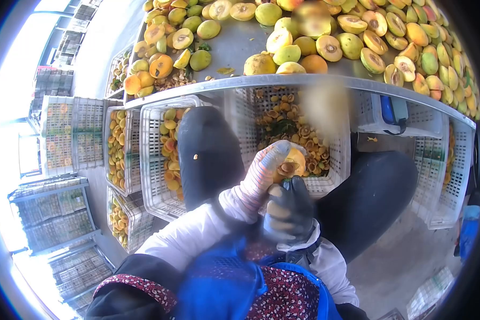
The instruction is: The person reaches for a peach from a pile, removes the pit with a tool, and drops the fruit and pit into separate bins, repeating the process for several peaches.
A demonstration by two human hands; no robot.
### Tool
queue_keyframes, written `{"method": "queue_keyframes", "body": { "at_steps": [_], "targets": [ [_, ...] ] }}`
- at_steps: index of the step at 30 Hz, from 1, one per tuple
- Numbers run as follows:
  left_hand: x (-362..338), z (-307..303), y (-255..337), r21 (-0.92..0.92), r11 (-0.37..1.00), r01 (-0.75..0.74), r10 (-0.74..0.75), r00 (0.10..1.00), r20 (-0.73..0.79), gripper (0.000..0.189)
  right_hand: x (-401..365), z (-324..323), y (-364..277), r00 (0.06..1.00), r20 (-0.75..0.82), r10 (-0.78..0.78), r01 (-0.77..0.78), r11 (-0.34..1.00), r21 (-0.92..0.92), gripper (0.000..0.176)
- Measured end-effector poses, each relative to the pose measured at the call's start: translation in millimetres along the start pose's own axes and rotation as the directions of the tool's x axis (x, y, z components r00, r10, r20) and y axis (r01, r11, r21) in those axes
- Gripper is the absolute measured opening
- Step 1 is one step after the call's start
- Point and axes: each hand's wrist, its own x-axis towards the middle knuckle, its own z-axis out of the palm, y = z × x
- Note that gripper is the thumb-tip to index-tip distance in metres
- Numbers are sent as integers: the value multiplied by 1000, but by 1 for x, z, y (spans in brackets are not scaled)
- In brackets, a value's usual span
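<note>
While the left hand (266, 169) pinches a cut fruit (293, 162), face toward the camera, long axis unclear, the right hand (290, 209) curls closed beside it.

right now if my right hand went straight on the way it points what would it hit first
Your right hand would likely meet the cut fruit in your left hand first; how much gap, if any, remains is unclear from this view.
</note>
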Motion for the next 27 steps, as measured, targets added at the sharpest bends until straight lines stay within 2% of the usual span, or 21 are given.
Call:
{"method": "queue_keyframes", "body": {
  "at_steps": [1,4,6,7,8,9,10,11,13,14,17,18,21,23,24,25,27],
  "targets": [
    [0,-2,0,-22,999,26,-27,999,-31,50,0,-2,-1,1000,8,7,-7,1000,8,47],
    [1,-9,2,93,994,-63,62,998,10,45,6,0,0,1000,-9,11,-10,996,83,47],
    [2,-15,14,429,873,-232,187,972,144,41,6,4,3,999,-52,-2,12,983,184,46],
    [2,-18,22,574,753,-320,234,947,221,39,6,4,5,998,-55,-3,15,974,227,45],
    [3,-18,27,583,763,-280,171,957,236,36,8,3,6,1000,-12,18,-14,966,257,45],
    [4,-19,22,468,868,-168,88,978,187,35,9,2,10,999,33,4,-10,982,190,44],
    [5,-18,10,242,965,-97,68,990,127,34,10,2,14,997,77,-10,1,992,123,44],
    [3,-16,0,-11,999,-30,31,996,83,33,12,4,12,995,101,7,-15,997,72,44],
    [-4,-12,1,-39,998,49,-50,999,-20,33,5,-1,13,998,-9,-65,66,993,101,44],
    [-3,-8,0,-86,994,70,-76,995,-69,32,6,-2,9,999,28,-40,40,999,14,45],
    [-4,1,10,-79,992,98,-112,975,-191,31,8,-12,6,993,103,-60,61,998,-4,50],
    [-3,-2,10,19,999,45,-41,981,-189,31,9,-11,6,993,102,-55,56,998,-3,51],
    [-5,-1,14,-48,993,112,-120,963,-242,31,12,-14,6,992,118,-39,39,999,3,56],
    [-3,-4,12,-81,992,92,-108,969,-220,31,14,-16,4,989,145,-26,26,1000,4,58],
    [0,-6,7,-104,990,93,-113,972,-207,31,13,-16,5,993,104,-61,58,998,27,56],
    [7,-14,1,-1,1000,13,-13,978,-207,30,13,-14,2,993,116,-30,26,999,29,55],
    [14,-22,-3,229,949,-215,228,973,-31,29,14,-5,2,992,122,30,-33,999,18,52]
  ]
}}
